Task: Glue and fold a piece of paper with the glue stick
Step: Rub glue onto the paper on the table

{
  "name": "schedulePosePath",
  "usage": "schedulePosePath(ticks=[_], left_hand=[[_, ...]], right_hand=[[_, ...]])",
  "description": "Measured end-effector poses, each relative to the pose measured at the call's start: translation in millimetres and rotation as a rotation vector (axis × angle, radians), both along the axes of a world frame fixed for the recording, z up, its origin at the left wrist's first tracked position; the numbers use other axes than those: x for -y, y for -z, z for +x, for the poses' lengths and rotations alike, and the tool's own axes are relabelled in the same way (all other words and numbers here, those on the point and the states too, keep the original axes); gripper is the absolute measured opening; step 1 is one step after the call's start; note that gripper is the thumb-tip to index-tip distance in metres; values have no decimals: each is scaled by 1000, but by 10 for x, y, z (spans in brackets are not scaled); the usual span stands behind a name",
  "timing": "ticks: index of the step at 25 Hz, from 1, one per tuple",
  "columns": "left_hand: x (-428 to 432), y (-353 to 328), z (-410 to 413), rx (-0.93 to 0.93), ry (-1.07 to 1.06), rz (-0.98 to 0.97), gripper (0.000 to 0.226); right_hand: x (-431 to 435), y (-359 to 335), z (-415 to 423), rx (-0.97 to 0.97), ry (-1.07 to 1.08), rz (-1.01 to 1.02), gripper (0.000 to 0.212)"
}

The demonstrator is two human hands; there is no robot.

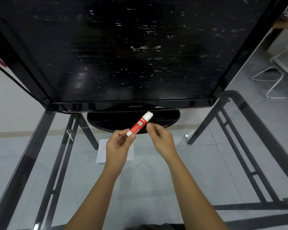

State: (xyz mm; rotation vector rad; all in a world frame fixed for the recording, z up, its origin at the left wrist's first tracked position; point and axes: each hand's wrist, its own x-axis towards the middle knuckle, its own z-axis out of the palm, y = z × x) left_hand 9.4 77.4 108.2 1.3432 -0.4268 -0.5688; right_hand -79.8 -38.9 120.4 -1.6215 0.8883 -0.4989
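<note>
My left hand (119,145) pinches the lower end of a red and white glue stick (139,124), which slants up to the right above the glass table (148,188). My right hand (160,138) is just right of the stick with its fingers curled and its thumb tip at the stick's red middle. I see only the back of this hand, so whether it holds anything is hidden. A white sheet of paper (101,152) lies flat on the glass, partly covered by my left hand and wrist.
A large black television (123,55) stands on an oval base (110,120) at the far side of the table, close behind the hands. The table's dark frame bars (249,146) show through the glass. A white wire chair (279,77) stands on the floor at the right.
</note>
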Motion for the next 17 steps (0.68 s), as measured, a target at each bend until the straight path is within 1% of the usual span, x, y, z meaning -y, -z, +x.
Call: schedulePosePath(ticks=[2,3,6,9,13,17], left_hand=[[-59,31,103,-17,-37,21,20],[-92,50,158,-22,-46,34,20],[-193,125,296,-23,-69,67,17],[-294,242,430,-24,-113,109,17],[-419,424,548,-58,-151,176,20],[-464,510,588,-80,-163,163,14]], right_hand=[[4,214,64,-144,0,-141,49],[2,343,107,-220,-28,-218,49],[-41,750,238,-457,-223,-374,58],[-75,1120,342,-625,-405,-495,63],[-103,1416,450,-689,-555,-611,64],[-122,1568,509,-717,-652,-695,64]])
